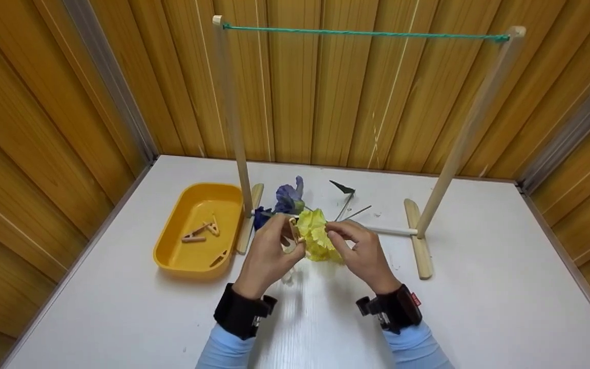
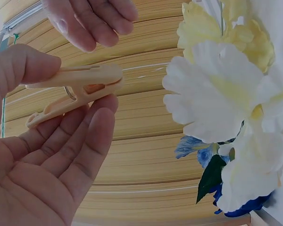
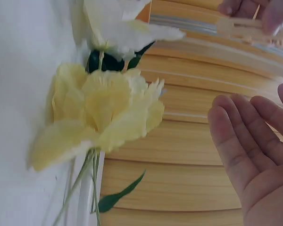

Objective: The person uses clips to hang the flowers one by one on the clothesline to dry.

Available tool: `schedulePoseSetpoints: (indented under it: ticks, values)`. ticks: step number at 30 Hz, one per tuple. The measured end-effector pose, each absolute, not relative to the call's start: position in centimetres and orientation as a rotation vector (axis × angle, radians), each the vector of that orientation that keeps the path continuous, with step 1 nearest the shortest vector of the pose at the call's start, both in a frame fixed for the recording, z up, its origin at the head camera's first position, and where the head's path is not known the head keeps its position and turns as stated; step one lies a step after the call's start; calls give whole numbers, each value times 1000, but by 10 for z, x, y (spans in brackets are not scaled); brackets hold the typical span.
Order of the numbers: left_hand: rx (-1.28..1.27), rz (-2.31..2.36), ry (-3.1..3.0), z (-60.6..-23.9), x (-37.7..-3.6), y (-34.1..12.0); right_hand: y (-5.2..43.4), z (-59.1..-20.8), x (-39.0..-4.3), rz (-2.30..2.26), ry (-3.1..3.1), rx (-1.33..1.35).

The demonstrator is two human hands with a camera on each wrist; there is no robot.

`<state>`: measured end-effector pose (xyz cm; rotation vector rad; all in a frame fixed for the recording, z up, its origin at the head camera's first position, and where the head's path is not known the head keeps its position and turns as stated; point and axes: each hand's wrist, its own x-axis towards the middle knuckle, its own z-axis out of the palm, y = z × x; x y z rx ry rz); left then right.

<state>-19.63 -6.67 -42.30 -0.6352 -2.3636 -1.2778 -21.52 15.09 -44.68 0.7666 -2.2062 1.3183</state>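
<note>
White tabletop (image 1: 479, 287) boxed in by wood-panel walls, left hand (image 1: 267, 253) pinching a clothespin (image 1: 294, 230) beside the yellow flower (image 1: 318, 238) over the tabletop, right hand (image 1: 359, 251) loose-fingered, holding nothing, just beside the bloom

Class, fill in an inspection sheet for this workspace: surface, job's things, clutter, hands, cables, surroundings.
Surface: white table, a few small specks.
Job's things: clothespin pinched by the left hand; yellow flower beside the right hand.
Clutter: purple flower; yellow tray holding more pegs; loose stems.
Hands: left holds the clothespin; right open, fingers relaxed.
Cables: nothing seen; a green string spans the wooden rack.
Surroundings: wood-panelled walls.
</note>
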Motion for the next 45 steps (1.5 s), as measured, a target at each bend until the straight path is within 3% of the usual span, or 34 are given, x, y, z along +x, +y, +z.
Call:
schedulePoseSetpoints:
  ticks: [11, 21, 45]
  values:
    - [-622, -1263, -2307, -421, -197, -71, 177, -434, -250, 1183, -2322, 734]
    - [-613, -1232, -2316, -421, -197, -72, 187, -457, -277, 1057, -2525, 691]
    - [-630, -1190, -2329, -422, -196, -72, 159, -493, -314, 546, -2709, 776]
